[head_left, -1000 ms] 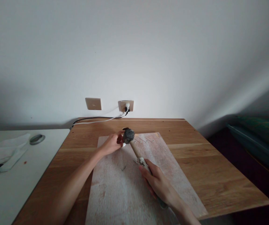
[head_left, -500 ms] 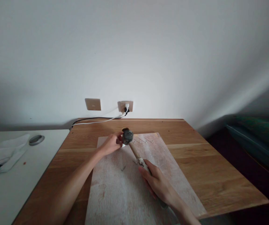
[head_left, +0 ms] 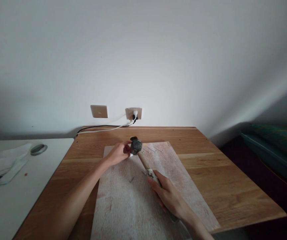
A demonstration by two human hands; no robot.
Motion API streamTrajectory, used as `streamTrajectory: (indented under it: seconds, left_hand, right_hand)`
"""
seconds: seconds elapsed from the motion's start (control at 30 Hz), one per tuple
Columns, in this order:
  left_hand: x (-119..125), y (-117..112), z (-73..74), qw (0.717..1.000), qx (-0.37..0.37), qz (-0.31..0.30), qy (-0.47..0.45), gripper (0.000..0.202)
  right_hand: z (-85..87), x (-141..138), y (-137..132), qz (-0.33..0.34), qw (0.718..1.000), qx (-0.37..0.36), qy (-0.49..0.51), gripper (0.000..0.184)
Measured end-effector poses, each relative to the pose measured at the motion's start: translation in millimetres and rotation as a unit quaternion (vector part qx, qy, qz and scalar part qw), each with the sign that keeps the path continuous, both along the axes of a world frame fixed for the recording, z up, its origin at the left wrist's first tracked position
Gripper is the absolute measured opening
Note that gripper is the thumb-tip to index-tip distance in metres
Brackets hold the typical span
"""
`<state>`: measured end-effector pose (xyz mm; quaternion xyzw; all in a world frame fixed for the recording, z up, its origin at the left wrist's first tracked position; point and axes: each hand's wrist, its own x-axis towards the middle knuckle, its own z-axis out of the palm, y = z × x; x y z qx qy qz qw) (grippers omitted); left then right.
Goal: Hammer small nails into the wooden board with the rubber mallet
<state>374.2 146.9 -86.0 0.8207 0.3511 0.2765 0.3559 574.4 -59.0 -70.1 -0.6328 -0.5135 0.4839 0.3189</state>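
My right hand (head_left: 167, 193) is wrapped round the handle of a hammer (head_left: 143, 160), which points away from me and to the left. Its dark head is right beside the fingers of my left hand (head_left: 118, 154), over the far part of a pale, worn wooden board (head_left: 118, 210). Those left fingers are bent together near the board's surface; the hammer head partly hides them, and what they pinch cannot be made out. Several nails (head_left: 155, 151) stand in a row along the board's far edge, right of the hammer head. Nearer me lies a loose nail (head_left: 132, 179).
The board rests on a wooden table (head_left: 233, 193) against a white wall. At the left, a white table (head_left: 16, 206) holds a grey ring-shaped object (head_left: 39, 149) and white cloth or paper (head_left: 7, 159). Cables run from a wall socket (head_left: 134, 113) along the table's back edge.
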Motion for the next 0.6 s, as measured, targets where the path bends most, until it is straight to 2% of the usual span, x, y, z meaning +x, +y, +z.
streamTrajectory:
  seconds: [0.6]
  left_hand:
    - [0.2, -2.3, 5.7, 1.0, -0.016, 0.001, -0.005, 0.045]
  right_hand:
    - [0.8, -1.5, -2.8, -0.001, 1.0, -0.004, 0.0, 0.037]
